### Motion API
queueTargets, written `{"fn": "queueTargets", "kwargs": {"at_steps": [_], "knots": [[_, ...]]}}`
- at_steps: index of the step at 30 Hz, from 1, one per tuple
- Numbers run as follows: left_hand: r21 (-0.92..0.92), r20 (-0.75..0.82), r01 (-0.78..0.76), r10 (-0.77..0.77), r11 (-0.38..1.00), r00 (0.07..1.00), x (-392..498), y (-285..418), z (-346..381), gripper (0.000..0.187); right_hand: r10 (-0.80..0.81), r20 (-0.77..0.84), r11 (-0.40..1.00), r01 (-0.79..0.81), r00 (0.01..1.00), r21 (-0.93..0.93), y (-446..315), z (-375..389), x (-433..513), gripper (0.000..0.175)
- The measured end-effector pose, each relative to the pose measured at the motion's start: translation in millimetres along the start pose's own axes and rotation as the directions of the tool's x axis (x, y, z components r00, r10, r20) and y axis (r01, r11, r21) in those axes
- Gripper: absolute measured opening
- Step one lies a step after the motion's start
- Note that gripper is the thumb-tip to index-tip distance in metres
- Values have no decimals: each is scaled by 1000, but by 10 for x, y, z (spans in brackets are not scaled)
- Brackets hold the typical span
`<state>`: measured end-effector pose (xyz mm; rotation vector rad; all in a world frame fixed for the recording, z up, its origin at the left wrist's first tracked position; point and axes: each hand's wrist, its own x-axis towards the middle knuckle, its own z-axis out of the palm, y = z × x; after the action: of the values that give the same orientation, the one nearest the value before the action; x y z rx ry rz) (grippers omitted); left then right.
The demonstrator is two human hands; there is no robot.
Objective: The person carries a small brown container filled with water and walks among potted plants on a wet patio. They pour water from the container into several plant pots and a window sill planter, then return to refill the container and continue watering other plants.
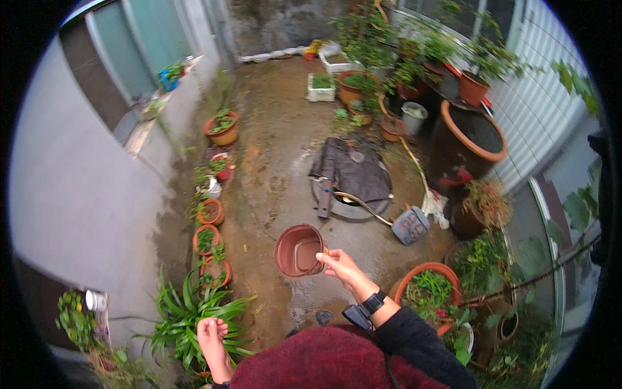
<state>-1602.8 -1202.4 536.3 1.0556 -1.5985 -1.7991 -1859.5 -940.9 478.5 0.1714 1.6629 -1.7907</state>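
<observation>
My right hand (344,272) grips the rim of a reddish-brown plastic pot (297,243), thumb over the edge. The pot is tilted so that I look into it, and no contents show inside. It is held out above the wet ground in front of me. A dark band with a small device (362,311) is strapped on my right wrist. My left hand (212,333) is raised with its fingers curled in, and nothing shows in it. Behind it spreads a leafy plant with long strap-shaped leaves (182,318).
A black sheet (357,170) covers a round lid on the ground, near a grey jug (411,225) and a hose (367,206). Potted plants (208,240) line the left wall. At right stand a large clay vat (474,131) and a planted terracotta pot (427,291).
</observation>
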Motion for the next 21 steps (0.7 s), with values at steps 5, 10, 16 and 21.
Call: {"fn": "queueTargets", "kwargs": {"at_steps": [5,10,16,21], "knots": [[92,246,-3,-20,996,969,350,125,989,9,11,-222,984,28,975,173,-28,-896,-84,62],[142,459,-2,-63,990,886,741,158,1794,7,34,-404,932,117,914,343,234,-1413,-76,66],[214,655,3,-146,977,741,1272,135,3025,7,130,-521,865,161,844,476,247,-1845,21,62],[180,782,17,-153,984,605,1869,162,4039,8,154,-657,840,252,738,480,-327,-2051,350,62]]}}
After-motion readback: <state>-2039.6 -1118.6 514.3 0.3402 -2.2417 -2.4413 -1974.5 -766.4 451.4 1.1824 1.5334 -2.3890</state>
